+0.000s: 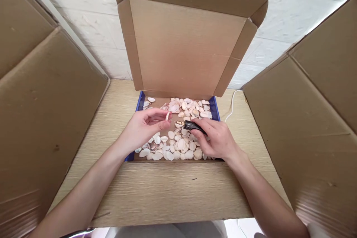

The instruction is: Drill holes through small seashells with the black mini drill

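Observation:
My left hand [143, 124] pinches a small pale seashell [167, 116] on edge between thumb and fingers. In my right hand [216, 135] is a small black hand drill [192, 125] with a brass chuck and a thin bit, which points left at the shell. Whether the bit's tip touches the shell is too fine to tell. Both hands are above an open cardboard box with blue sides [216, 108]. Many loose shells [181, 144] in white, cream and pinkish brown lie in it, partly hidden by my hands.
The box's lid [186, 44] stands raised at the back against a white brick-patterned wall [279, 18]. Cardboard panels rise at the left [50, 111] and right [301, 119]. A white cable [232, 106] runs behind the box on the wooden table [167, 193], and a small dark sliver [194, 179] lies in front.

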A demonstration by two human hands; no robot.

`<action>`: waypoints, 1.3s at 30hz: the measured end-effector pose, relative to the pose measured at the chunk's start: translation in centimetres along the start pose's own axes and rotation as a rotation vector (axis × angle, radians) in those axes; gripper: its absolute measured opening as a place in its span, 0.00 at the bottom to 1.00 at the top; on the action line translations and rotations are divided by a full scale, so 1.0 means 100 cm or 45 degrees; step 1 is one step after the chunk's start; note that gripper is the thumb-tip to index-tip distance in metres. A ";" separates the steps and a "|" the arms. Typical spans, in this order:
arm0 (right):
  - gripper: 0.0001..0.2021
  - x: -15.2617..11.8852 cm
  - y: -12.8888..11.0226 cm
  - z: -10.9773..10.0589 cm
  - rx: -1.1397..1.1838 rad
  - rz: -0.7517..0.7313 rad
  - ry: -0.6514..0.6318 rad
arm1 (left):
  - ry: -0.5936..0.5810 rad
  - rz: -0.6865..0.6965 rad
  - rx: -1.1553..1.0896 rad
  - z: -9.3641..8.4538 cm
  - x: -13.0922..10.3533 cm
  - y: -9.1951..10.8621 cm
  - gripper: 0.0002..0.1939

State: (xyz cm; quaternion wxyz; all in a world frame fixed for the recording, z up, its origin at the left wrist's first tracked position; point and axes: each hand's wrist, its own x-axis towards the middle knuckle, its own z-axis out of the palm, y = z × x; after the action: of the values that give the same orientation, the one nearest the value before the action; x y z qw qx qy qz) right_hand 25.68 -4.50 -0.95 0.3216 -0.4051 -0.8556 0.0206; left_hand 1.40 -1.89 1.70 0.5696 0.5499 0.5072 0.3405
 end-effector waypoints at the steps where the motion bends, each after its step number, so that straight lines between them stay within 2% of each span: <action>1: 0.11 0.001 0.000 0.000 0.008 -0.001 -0.020 | 0.007 0.003 0.001 0.000 0.000 0.000 0.17; 6: 0.11 0.008 0.004 -0.001 -0.026 -0.036 0.019 | 0.049 0.016 -0.024 0.000 -0.002 0.000 0.16; 13: 0.13 0.011 0.012 -0.002 -0.169 -0.202 0.166 | 0.003 0.028 -0.018 0.000 -0.002 -0.001 0.17; 17: 0.13 0.009 0.011 -0.001 -0.164 -0.213 0.153 | -0.013 0.016 -0.006 0.001 -0.002 -0.002 0.17; 21: 0.12 0.006 0.004 -0.001 -0.131 -0.171 0.092 | -0.141 -0.021 -0.017 0.001 -0.003 -0.004 0.17; 26: 0.13 0.009 -0.001 -0.001 -0.167 -0.223 0.122 | -0.196 -0.033 -0.069 0.003 -0.004 -0.005 0.17; 33: 0.15 0.004 -0.007 0.000 -0.069 -0.116 -0.033 | -0.200 -0.031 -0.050 0.003 -0.003 -0.004 0.17; 39: 0.15 0.002 -0.006 0.004 -0.054 -0.120 -0.015 | -0.153 -0.047 0.023 0.001 -0.004 -0.004 0.17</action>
State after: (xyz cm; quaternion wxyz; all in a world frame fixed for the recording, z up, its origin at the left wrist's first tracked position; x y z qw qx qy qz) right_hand 25.00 -4.64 -0.97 0.3086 -0.3708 -0.8759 -0.0104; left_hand 1.34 -2.39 1.37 0.6002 0.5650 0.4851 0.2919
